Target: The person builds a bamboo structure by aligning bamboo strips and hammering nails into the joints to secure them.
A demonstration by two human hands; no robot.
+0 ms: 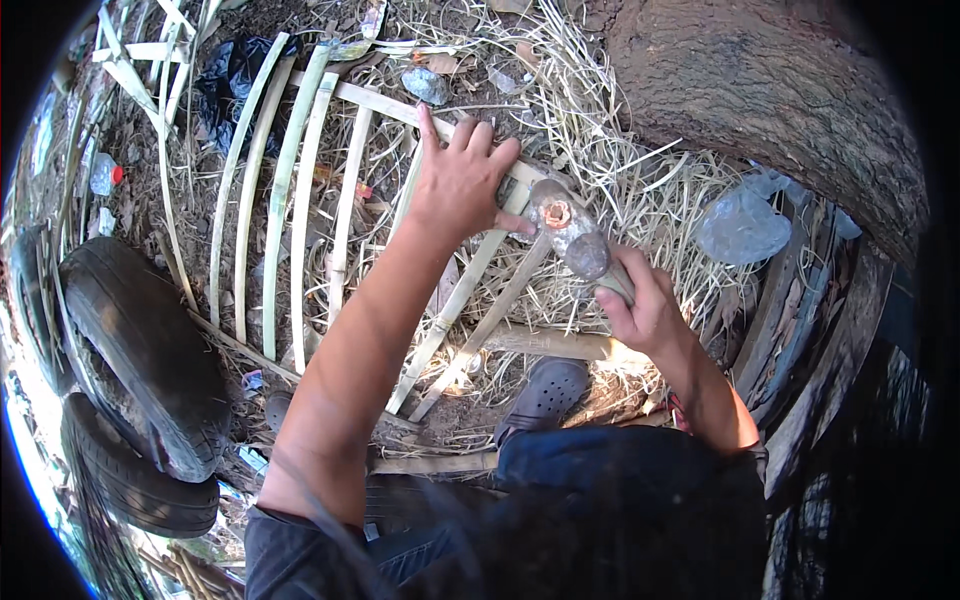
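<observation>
My right hand [645,305] is wrapped round the handle of a hammer [585,252], whose worn grey head hovers over the right end of a bamboo crosspiece [375,101]. My left hand [462,180] lies spread over that crosspiece, with the fingers apart across it and the thumb stretched toward the hammer head. Several split bamboo slats [308,200] run from the crosspiece toward me like ladder rungs. One slat [455,305] comes out beneath my left thumb, and another strip [495,312] lies beside it. The joint under the hammer head is hidden.
Old tyres [145,350] stand at the left. A thick tree trunk [760,100] fills the far right, near a clear plastic bag [745,225]. A stone [425,86] and a black bag [235,85] lie beyond the frame. My shoe [548,392] is close to a bamboo pole [545,342].
</observation>
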